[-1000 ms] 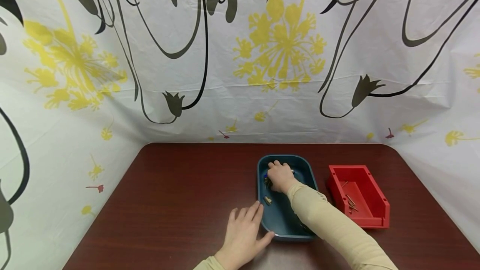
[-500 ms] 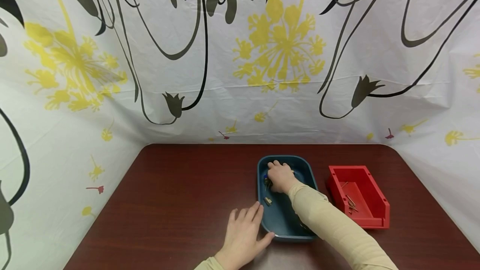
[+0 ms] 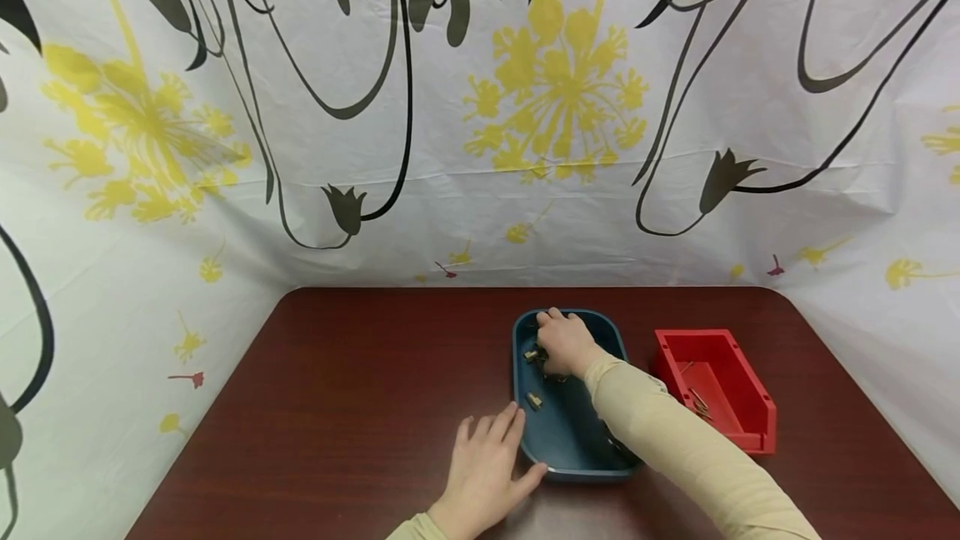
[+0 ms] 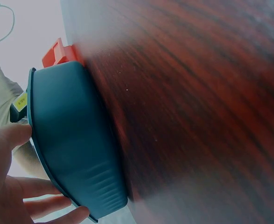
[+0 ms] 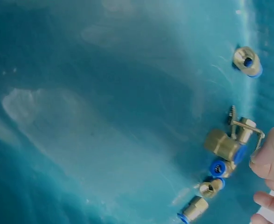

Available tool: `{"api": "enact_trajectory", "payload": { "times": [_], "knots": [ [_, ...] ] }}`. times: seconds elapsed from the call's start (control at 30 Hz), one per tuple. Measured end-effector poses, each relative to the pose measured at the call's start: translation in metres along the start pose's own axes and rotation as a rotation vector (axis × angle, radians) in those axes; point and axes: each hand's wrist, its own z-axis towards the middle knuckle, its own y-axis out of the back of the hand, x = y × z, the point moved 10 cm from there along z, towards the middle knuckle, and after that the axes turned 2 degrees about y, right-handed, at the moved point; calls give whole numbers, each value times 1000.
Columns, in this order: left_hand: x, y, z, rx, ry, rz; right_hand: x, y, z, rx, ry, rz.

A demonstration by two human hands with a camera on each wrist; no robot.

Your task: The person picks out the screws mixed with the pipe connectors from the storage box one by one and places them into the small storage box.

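- Brass fitting (image 5: 228, 145) with blue collar looked small, hard, dense, slick; best pinched across its body.
- Right hand (image 3: 566, 342) pinched it inside blue tray (image 3: 570, 448).
- Left hand (image 3: 487, 469) lay flat, fingers relaxed, on worktop (image 3: 360, 407) against tray.

The right hand (image 3: 566, 342) has shifted toward the blue tray's (image 3: 525, 427) far end, apparently lifting fittings (image 5: 230, 149).

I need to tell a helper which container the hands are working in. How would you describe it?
On the dark red table, look right of centre for the blue tray, with both hands at it. Unlike the angular red bin beside it, it is teal, round-cornered, and holds brass fittings.
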Motion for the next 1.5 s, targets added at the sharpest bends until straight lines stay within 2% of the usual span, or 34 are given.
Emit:
{"api": "enact_trajectory", "payload": {
  "times": [0.83,1.13,1.5],
  "knots": [
    [-2,1,-1,-9,8,3,-24,64,-20,-81,17,-15],
    [-2,1,0,-13,8,2,-38,80,-41,-140,28,-32],
    [-2,0,-1,-15,8,-7,-69,86,-72,-202,2,-13]
  ]
}}
